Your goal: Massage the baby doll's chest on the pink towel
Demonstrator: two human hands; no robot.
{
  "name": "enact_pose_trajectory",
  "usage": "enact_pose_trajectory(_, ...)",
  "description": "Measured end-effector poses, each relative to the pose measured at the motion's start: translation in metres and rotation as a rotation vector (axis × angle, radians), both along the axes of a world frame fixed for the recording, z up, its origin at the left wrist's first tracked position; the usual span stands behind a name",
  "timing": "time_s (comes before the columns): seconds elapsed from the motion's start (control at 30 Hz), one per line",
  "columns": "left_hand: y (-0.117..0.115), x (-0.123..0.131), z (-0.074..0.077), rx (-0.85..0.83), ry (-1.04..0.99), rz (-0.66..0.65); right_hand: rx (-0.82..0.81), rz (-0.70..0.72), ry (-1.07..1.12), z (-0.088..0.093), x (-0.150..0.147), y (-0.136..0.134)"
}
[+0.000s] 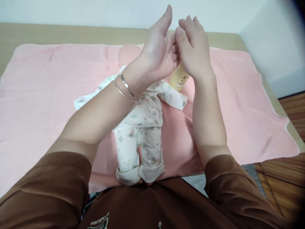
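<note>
A baby doll (143, 127) in a white printed sleepsuit lies on its back on a pink towel (43, 95), its bald head (128, 54) toward the wall. Both my hands are raised above the doll's chest. My left hand (159, 51), with two thin bangles on the wrist, is open with the palm turned right. My right hand (193, 47) has loosely curled fingers whose tips touch the left palm; nothing shows in it. A yellowish bottle (178, 79) stands behind the hands, next to the doll's arm.
The towel covers a wooden table (71, 33) set against a white wall. The table's right edge drops to a wooden floor (286, 178). My brown sleeves fill the bottom of the view.
</note>
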State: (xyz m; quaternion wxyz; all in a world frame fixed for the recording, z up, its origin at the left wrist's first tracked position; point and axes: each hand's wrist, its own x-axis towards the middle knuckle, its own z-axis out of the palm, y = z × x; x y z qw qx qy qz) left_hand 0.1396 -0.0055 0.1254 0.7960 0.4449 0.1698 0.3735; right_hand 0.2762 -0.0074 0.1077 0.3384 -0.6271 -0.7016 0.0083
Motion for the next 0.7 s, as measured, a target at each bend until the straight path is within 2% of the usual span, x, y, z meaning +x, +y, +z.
enact_pose_trajectory(0.07,0.000,0.000,-0.001,-0.053,-0.111,-0.168,0.083,0.038,-0.077,-0.002,-0.005,-0.004)
enact_pose_trajectory(0.13,0.000,-0.002,-0.001,-0.083,-0.152,-0.191,0.138,0.061,-0.133,-0.004,-0.007,-0.008)
enact_pose_trajectory(0.23,-0.004,-0.012,0.001,-0.128,-0.179,-0.220,0.135,0.014,-0.137,-0.007,-0.004,-0.008)
enact_pose_trajectory(0.3,-0.012,-0.024,0.005,-0.148,-0.146,-0.194,0.111,-0.019,-0.150,-0.008,-0.002,-0.008)
enact_pose_trajectory(0.43,-0.033,-0.060,0.013,-0.107,-0.076,-0.034,0.059,-0.028,-0.211,-0.004,-0.007,-0.014)
enact_pose_trajectory(0.6,-0.055,-0.111,0.023,-0.060,-0.112,0.032,0.052,-0.122,-0.161,0.001,-0.019,-0.016)
enact_pose_trajectory(0.7,-0.067,-0.129,0.034,-0.006,-0.135,0.075,0.038,-0.185,-0.231,-0.002,-0.019,-0.011)
